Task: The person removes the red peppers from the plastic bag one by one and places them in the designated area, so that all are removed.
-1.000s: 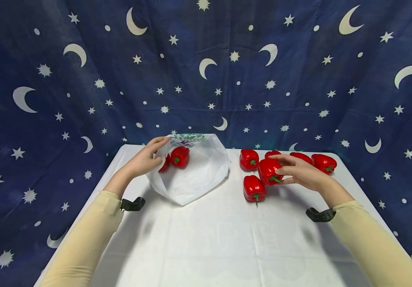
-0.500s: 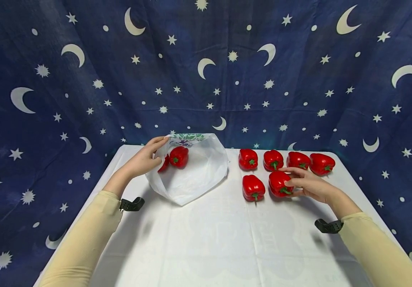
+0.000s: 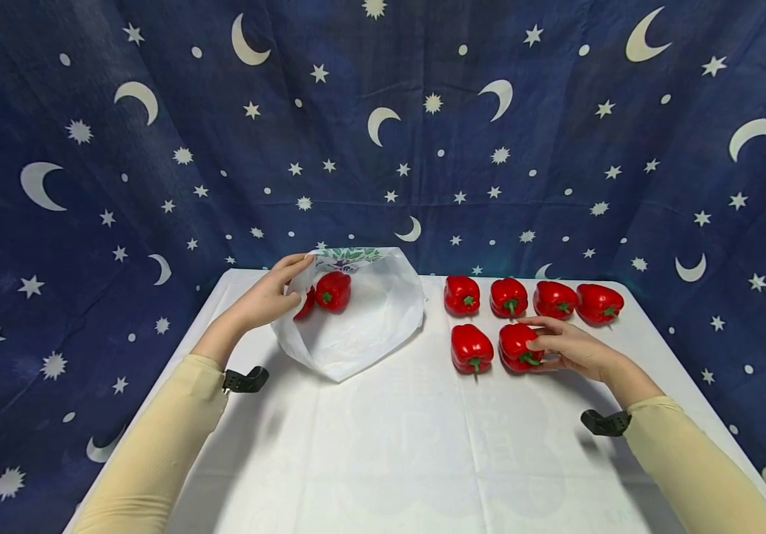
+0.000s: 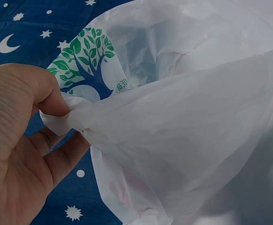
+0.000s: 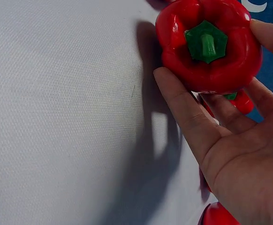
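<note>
In the head view my left hand (image 3: 264,298) pinches the left rim of a white plastic bag (image 3: 372,326), its mouth spread toward me. The left wrist view shows the gathered bag edge (image 4: 80,110) between thumb and fingers, beside a printed green and blue tree. Inside the bag lie a red bell pepper (image 3: 334,292) and another red one, partly hidden by the bag's edge. My right hand (image 3: 575,350) holds a red bell pepper (image 3: 514,345) from its right side, thumb and fingers around it. Its green stem (image 5: 208,44) faces the right wrist camera.
A bell pepper (image 3: 471,348) lies just left of the held one. Several more red peppers form a row along the table's back, from one pepper (image 3: 462,295) to the rightmost one (image 3: 599,304). A dark blue star-and-moon curtain (image 3: 383,148) surrounds the white table (image 3: 383,445).
My right hand has moved right and down with its pepper, from above the others to the front row, then stayed nearly still. My left hand keeps its pinch on the bag.
</note>
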Available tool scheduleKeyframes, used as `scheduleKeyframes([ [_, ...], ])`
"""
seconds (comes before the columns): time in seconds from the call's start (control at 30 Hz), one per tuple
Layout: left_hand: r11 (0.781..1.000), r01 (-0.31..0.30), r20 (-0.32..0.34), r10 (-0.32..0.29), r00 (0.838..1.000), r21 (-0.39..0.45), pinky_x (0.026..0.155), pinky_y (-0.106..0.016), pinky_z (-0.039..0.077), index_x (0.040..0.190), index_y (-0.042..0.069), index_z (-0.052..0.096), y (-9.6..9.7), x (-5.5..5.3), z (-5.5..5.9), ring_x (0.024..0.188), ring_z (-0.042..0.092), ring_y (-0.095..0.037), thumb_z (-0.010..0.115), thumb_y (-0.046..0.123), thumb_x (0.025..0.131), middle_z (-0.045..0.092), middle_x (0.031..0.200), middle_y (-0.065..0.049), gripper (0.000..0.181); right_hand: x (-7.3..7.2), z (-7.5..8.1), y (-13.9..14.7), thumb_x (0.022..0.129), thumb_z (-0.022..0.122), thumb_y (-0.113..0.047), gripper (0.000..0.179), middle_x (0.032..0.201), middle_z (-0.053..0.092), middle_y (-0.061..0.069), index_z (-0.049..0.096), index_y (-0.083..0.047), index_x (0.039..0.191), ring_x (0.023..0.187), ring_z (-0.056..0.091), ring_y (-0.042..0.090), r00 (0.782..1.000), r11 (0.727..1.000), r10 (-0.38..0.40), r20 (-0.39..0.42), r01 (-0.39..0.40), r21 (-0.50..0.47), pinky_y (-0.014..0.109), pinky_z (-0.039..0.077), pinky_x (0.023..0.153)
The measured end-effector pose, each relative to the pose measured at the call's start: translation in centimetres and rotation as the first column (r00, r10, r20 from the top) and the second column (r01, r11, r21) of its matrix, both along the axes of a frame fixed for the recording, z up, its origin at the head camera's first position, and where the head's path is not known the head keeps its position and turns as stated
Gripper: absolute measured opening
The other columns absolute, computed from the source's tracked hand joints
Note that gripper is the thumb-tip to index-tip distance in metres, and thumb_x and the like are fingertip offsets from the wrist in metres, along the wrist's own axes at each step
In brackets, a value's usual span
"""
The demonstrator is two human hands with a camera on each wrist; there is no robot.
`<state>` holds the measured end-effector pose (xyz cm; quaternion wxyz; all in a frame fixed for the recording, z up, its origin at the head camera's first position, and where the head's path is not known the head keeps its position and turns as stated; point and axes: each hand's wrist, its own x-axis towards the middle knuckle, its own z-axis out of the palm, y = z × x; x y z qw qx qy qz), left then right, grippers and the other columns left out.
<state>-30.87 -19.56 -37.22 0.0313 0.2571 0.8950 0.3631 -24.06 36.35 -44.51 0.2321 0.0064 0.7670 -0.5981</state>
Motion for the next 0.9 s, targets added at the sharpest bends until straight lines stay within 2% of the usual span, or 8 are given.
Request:
scheduleKeyframes([
  [0.3, 1.000, -0.011, -0.001, 0.011, 1.000, -0.006, 0.107, -0.055, 0.039, 0.163, 0.013, 0.029, 0.11, 0.13, 0.01, 0.139, 0.035, -0.035, 0.052, -0.001, 0.093, 0.024, 0.164, -0.011, 0.074, -0.12, -0.31, 0.02, 0.095, 0.067, -0.015, 0.077, 0.149, 0.036, 0.028, 0.027, -0.003, 0.159, 0.112, 0.058, 0.030, 1.000, 1.000, -0.014, 0.001, 0.014, -0.002, 0.056, 0.052, 0.094],
  [0.63, 1.000, -0.006, 0.005, 0.006, 1.000, -0.008, 0.106, -0.055, 0.041, 0.163, 0.012, 0.029, 0.11, 0.19, 0.15, 0.138, 0.035, -0.034, 0.052, -0.002, 0.093, 0.024, 0.164, -0.011, 0.075, -0.29, -0.52, 0.06, 0.096, 0.067, -0.017, 0.079, 0.154, 0.030, 0.030, 0.024, -0.005, 0.161, 0.124, 0.049, 0.038, 0.999, 0.999, -0.035, 0.016, 0.035, -0.001, 0.057, 0.051, 0.094],
  [0.9, 1.000, -0.005, 0.018, 0.005, 1.000, -0.014, 0.110, -0.055, 0.037, 0.163, 0.014, 0.028, 0.12, 0.19, 0.05, 0.142, 0.033, -0.034, 0.052, 0.000, 0.094, 0.022, 0.165, -0.009, 0.074, -0.11, -0.44, 0.02, 0.096, 0.068, -0.018, 0.081, 0.155, 0.029, 0.030, 0.022, -0.005, 0.162, 0.127, 0.046, 0.038, 0.999, 1.000, -0.025, 0.020, 0.025, 0.003, 0.056, 0.051, 0.096],
])
